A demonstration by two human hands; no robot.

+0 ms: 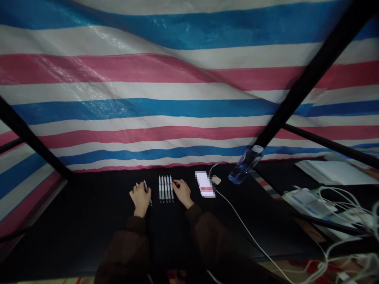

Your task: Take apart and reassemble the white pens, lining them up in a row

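Note:
Several white and grey pens lie side by side in a neat upright row on the black tabletop. My right hand rests at the row's right edge, its bent fingertips against the outermost pen and not wrapped round it. To the left of the row, my left hand is closed over at least two loose pens. Their ends stick out above its fingers and a tip shows at its right side; the palm hides the rest.
Right of my right hand lies a lit phone with a white cable near it. A clear bottle leans by a black post. White packets and tangled cables are at the far right. Striped sheeting hangs behind the table.

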